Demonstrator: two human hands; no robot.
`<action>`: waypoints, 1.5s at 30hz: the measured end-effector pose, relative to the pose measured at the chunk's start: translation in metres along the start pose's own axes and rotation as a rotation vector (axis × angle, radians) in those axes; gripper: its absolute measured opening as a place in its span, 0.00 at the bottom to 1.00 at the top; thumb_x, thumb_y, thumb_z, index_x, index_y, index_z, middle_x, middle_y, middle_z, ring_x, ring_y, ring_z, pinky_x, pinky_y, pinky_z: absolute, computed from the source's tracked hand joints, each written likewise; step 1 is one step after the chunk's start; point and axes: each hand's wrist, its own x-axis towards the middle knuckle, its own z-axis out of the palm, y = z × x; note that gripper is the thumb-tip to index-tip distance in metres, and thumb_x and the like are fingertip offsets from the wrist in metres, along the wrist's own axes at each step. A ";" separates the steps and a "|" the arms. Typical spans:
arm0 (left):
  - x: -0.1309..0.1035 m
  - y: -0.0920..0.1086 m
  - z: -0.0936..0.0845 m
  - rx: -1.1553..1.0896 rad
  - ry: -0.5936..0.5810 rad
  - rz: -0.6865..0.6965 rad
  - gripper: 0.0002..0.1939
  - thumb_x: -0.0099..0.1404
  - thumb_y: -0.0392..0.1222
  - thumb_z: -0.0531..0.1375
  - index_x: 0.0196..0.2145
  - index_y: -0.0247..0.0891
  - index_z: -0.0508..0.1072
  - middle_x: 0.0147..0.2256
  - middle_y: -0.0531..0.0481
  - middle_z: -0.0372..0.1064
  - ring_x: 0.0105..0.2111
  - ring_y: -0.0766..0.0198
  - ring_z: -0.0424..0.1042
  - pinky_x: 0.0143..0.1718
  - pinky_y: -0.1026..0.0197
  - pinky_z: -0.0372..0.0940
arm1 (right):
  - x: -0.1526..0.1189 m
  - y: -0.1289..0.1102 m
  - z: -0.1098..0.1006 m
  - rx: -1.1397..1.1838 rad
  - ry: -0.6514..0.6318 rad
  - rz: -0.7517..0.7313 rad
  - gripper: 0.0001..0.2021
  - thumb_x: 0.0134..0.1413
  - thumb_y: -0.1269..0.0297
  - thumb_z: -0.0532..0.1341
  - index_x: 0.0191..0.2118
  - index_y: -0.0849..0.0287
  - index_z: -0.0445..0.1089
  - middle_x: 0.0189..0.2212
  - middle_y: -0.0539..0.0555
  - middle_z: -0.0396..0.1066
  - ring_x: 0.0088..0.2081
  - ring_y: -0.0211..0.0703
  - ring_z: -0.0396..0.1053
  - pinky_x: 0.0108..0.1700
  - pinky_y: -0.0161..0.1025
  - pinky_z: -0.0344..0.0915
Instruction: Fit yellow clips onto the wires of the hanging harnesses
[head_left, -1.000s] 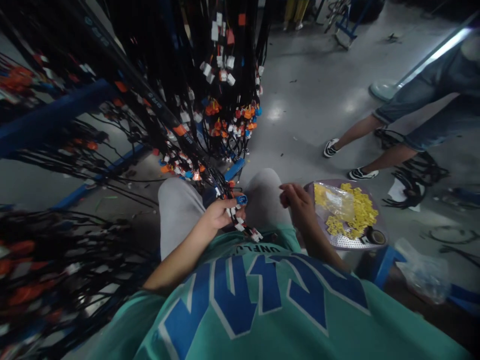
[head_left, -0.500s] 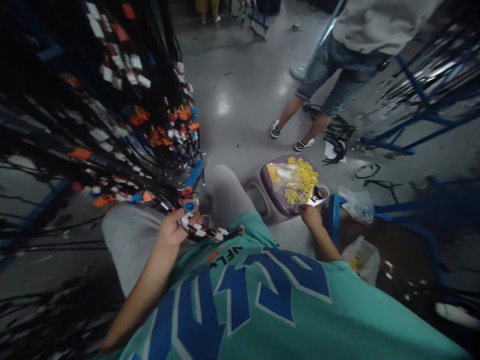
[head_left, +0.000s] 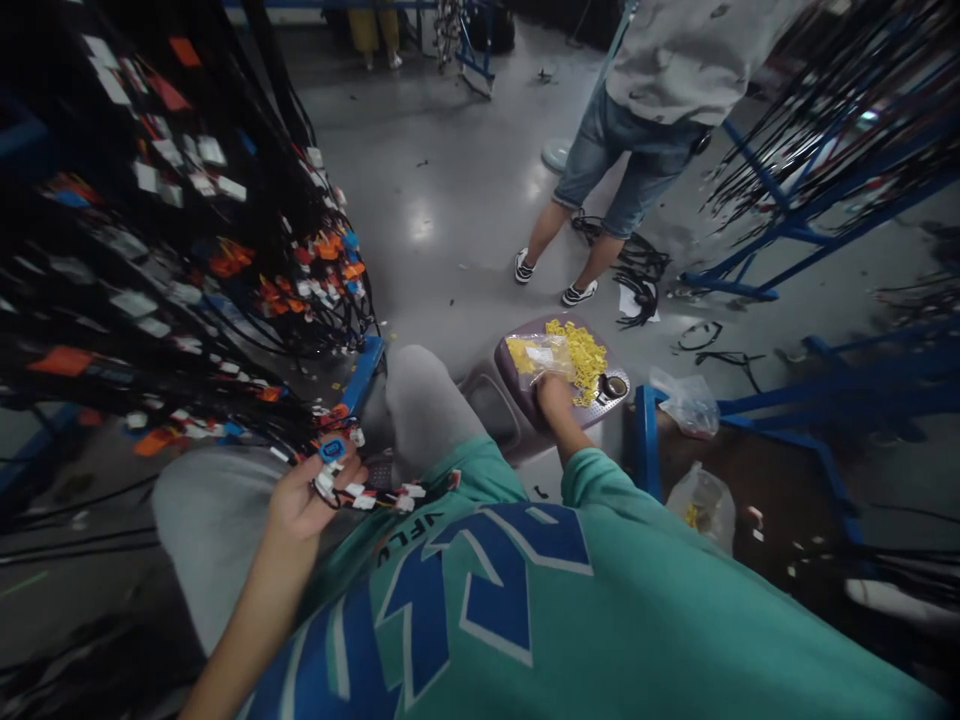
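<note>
My left hand (head_left: pixel 304 495) is closed around a bundle of wire-harness connectors (head_left: pixel 367 497), above my lap. A blue connector (head_left: pixel 331 449) sticks up at its fingertips, and white connectors trail off to the right. Over the purple plastic stool (head_left: pixel 517 405) is my right hand (head_left: pixel 553 396), fingers bent down at the near edge of the yellow pieces. What its fingertips hold, if anything, is hidden. Small yellow plastic clips (head_left: pixel 586 352) lie heaped on the stool top, beside a clear bag (head_left: pixel 538 356) with more of them. A roll of dark tape (head_left: pixel 614 387) sits at the stool's right end.
Racks of hanging harnesses (head_left: pixel 247 230) crowd the left side. A person in denim shorts (head_left: pixel 622 160) stands beyond the stool. Blue metal frames (head_left: pixel 647 440) are at the right, with plastic bags (head_left: pixel 701 505) near them. Loose cables (head_left: pixel 637 265) lie on the floor.
My right hand has moved left across the stool, from near the tape roll to beside the clear bag. My left hand still holds the connectors. The whole view has shifted.
</note>
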 end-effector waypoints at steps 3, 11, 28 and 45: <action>0.000 0.001 0.001 -0.009 0.036 -0.018 0.09 0.51 0.37 0.62 0.24 0.37 0.63 0.19 0.54 0.60 0.14 0.72 0.57 0.20 0.64 0.61 | 0.007 -0.004 0.003 -0.004 -0.009 0.060 0.17 0.60 0.70 0.48 0.44 0.73 0.72 0.43 0.72 0.70 0.45 0.50 0.69 0.46 0.39 0.61; 0.003 0.001 0.001 -0.016 0.028 -0.036 0.09 0.48 0.36 0.63 0.23 0.36 0.64 0.19 0.54 0.61 0.14 0.72 0.57 0.20 0.63 0.60 | 0.005 -0.007 0.000 0.034 0.002 0.082 0.17 0.59 0.72 0.49 0.45 0.75 0.71 0.43 0.73 0.70 0.46 0.52 0.69 0.46 0.40 0.61; 0.004 -0.016 -0.003 -0.091 -0.186 -0.018 0.16 0.39 0.37 0.70 0.26 0.32 0.69 0.20 0.54 0.66 0.15 0.70 0.61 0.24 0.59 0.64 | -0.096 -0.046 -0.053 0.874 -0.300 -0.200 0.10 0.44 0.58 0.60 0.31 0.59 0.68 0.19 0.47 0.66 0.21 0.37 0.63 0.25 0.34 0.61; -0.003 -0.026 -0.003 -0.130 -0.160 0.019 0.17 0.39 0.34 0.70 0.30 0.32 0.73 0.21 0.52 0.71 0.16 0.66 0.67 0.20 0.62 0.65 | -0.208 -0.178 -0.125 1.184 -0.643 -0.828 0.08 0.52 0.59 0.62 0.30 0.58 0.68 0.22 0.47 0.67 0.25 0.34 0.65 0.30 0.34 0.65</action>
